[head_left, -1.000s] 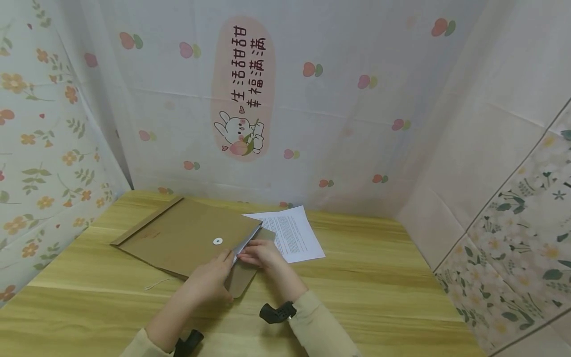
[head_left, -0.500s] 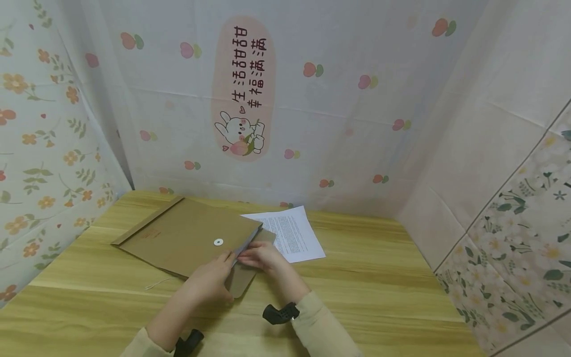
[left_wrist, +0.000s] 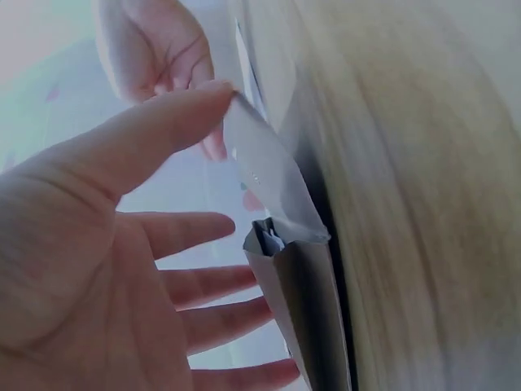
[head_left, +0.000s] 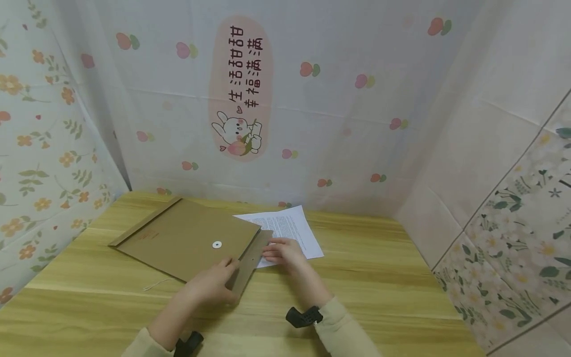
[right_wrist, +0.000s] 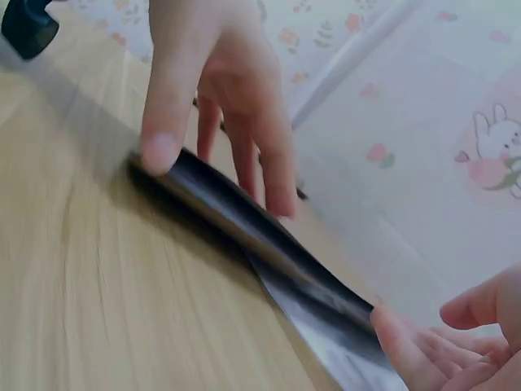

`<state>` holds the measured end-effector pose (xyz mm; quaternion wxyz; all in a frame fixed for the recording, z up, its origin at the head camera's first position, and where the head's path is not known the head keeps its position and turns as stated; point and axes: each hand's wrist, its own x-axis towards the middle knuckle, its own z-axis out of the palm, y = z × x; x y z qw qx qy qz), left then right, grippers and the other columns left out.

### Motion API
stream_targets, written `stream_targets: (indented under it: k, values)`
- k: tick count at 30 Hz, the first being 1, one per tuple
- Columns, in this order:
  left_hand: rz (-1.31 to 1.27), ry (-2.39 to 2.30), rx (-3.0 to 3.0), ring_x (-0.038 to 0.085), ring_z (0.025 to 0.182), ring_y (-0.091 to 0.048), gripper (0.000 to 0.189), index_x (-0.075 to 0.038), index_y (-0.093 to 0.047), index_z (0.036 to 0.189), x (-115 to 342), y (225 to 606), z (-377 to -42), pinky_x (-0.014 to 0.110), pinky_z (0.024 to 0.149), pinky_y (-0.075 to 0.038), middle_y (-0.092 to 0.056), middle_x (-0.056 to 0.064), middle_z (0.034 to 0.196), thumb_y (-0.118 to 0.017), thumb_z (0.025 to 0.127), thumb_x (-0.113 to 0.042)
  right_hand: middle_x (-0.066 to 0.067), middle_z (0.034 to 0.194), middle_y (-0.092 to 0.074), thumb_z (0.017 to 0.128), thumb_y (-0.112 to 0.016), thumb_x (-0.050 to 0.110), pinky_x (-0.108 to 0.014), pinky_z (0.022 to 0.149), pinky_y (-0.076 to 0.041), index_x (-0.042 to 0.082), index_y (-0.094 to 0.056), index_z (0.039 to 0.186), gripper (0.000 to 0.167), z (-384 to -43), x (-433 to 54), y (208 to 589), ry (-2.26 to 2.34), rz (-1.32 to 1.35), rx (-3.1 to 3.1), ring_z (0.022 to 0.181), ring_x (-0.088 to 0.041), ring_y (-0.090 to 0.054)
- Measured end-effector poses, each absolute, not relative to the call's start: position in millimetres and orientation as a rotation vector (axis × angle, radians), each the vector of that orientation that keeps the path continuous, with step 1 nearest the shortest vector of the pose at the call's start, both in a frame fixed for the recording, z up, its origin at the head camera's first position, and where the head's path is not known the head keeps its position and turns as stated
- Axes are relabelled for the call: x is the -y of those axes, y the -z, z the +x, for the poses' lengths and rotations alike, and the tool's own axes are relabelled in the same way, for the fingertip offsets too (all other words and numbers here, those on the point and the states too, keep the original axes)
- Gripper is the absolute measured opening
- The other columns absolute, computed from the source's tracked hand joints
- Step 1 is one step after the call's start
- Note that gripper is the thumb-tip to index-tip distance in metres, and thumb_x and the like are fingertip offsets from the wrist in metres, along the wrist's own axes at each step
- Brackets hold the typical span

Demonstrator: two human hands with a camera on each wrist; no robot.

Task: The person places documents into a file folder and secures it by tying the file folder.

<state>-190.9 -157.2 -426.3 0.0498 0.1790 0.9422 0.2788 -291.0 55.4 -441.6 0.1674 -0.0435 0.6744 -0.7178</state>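
Observation:
A brown paper document envelope (head_left: 192,233) lies on the table, its white button disc (head_left: 216,244) facing up. The flap (head_left: 251,260) at its right end stands partly raised. My left hand (head_left: 211,283) is at the near corner of that end, thumb against the flap and straight fingers on the envelope, as the left wrist view shows. My right hand (head_left: 285,253) touches the flap's outer edge with extended fingers, thumb apart in the right wrist view. Under the flap and right hand lies a printed sheet (head_left: 296,230), partly covered. A bit of paper shows inside the mouth (left_wrist: 273,240).
A thin string (head_left: 156,284) lies by the envelope's near edge. The wood-grain table (head_left: 379,292) extends to the right. Patterned cloth (head_left: 339,124) hangs behind, with more cloth at both sides. Black camera mounts (head_left: 304,316) sit on the wrists.
My right hand has moved right, from the envelope's mouth to the flap's outer edge. The flap has risen, and the white paper at the mouth is now hidden in the head view.

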Motion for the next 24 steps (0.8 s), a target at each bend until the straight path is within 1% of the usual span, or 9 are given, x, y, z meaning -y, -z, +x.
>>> stream_targets:
  k: [4, 6, 9, 10, 15, 16, 17, 21, 24]
  values:
    - [0.615, -0.923, -2.831, 0.043, 0.121, -0.046, 0.075, 0.007, -0.045, 0.137, 162, 428, -197, 0.057, 0.095, -0.041, -0.045, 0.027, 0.136, -0.078, 0.080, -0.028, -0.029, 0.103, -0.065, 0.097, -0.045, -0.004, -0.032, 0.073, -0.056, -0.017, -0.046, 0.127, 0.034, -297, -75, 443, 2.065, -0.031, -2.005, 0.083, -0.025, -0.069]
    - [0.655, -0.944, -2.833, 0.041, 0.119, -0.048, 0.072, 0.009, -0.045, 0.136, 164, 428, -202, 0.054, 0.096, -0.041, -0.048, 0.025, 0.133, -0.076, 0.082, -0.028, -0.026, 0.101, -0.066, 0.097, -0.045, -0.002, -0.032, 0.073, -0.056, -0.017, -0.047, 0.127, 0.033, -299, -86, 443, 2.068, 0.019, -2.048, 0.080, -0.024, -0.069]
    - [0.666, -1.020, -2.846, 0.039, 0.116, -0.051, 0.065, 0.009, -0.047, 0.133, 165, 428, -207, 0.053, 0.095, -0.043, -0.053, 0.023, 0.128, -0.073, 0.085, -0.026, -0.024, 0.100, -0.066, 0.097, -0.045, -0.001, -0.033, 0.072, -0.057, -0.016, -0.048, 0.127, 0.033, -301, -101, 444, 2.068, 0.083, -2.094, 0.078, -0.022, -0.068]
    - [0.654, -1.073, -2.834, 0.040, 0.109, -0.055, 0.063, 0.010, -0.048, 0.133, 165, 426, -208, 0.052, 0.090, -0.046, -0.056, 0.025, 0.122, -0.071, 0.087, -0.025, -0.024, 0.099, -0.066, 0.097, -0.045, -0.001, -0.032, 0.072, -0.057, -0.016, -0.048, 0.126, 0.033, -302, -106, 444, 2.075, 0.098, -2.102, 0.077, -0.022, -0.068]
    - [0.450, -1.444, -2.721, 0.036, 0.110, -0.056, 0.053, 0.005, -0.050, 0.134, 156, 422, -209, 0.052, 0.089, -0.047, -0.059, 0.019, 0.123, -0.065, 0.091, -0.024, -0.025, 0.100, -0.065, 0.097, -0.045, -0.001, -0.030, 0.070, -0.057, -0.016, -0.048, 0.126, 0.033, -308, -125, 444, 2.108, 0.167, -2.138, 0.074, -0.019, -0.067]
    - [0.402, -1.534, -2.676, 0.036, 0.111, -0.056, 0.052, 0.006, -0.050, 0.133, 153, 422, -209, 0.052, 0.089, -0.047, -0.059, 0.019, 0.123, -0.064, 0.092, -0.023, -0.027, 0.101, -0.064, 0.096, -0.045, -0.001, -0.031, 0.070, -0.057, -0.017, -0.048, 0.125, 0.033, -309, -129, 444, 2.116, 0.170, -2.150, 0.074, -0.020, -0.067]
    - [0.354, -1.624, -2.624, 0.036, 0.117, -0.053, 0.050, 0.006, -0.050, 0.133, 149, 421, -209, 0.053, 0.094, -0.044, -0.056, 0.018, 0.128, -0.063, 0.093, -0.021, -0.029, 0.102, -0.064, 0.096, -0.046, -0.001, -0.031, 0.071, -0.057, -0.017, -0.048, 0.125, 0.033, -310, -132, 443, 2.114, 0.183, -2.169, 0.076, -0.021, -0.067]
    - [0.223, -1.955, -2.319, 0.038, 0.109, -0.057, 0.048, 0.012, -0.047, 0.131, 134, 419, -206, 0.047, 0.091, -0.048, -0.057, 0.025, 0.123, -0.058, 0.095, -0.016, -0.031, 0.113, -0.060, 0.093, -0.048, -0.001, -0.035, 0.081, -0.054, -0.016, -0.051, 0.125, 0.035, -312, -143, 439, 2.062, 0.230, -2.272, 0.090, -0.029, -0.065]
    - [0.163, -2.132, -2.039, 0.043, 0.111, -0.056, 0.050, 0.018, -0.038, 0.134, 121, 420, -203, 0.047, 0.094, -0.046, -0.053, 0.032, 0.125, -0.051, 0.097, -0.013, -0.030, 0.120, -0.056, 0.092, -0.047, -0.001, -0.038, 0.089, -0.049, -0.015, -0.052, 0.125, 0.036, -313, -152, 436, 1.994, 0.242, -2.346, 0.100, -0.032, -0.059]
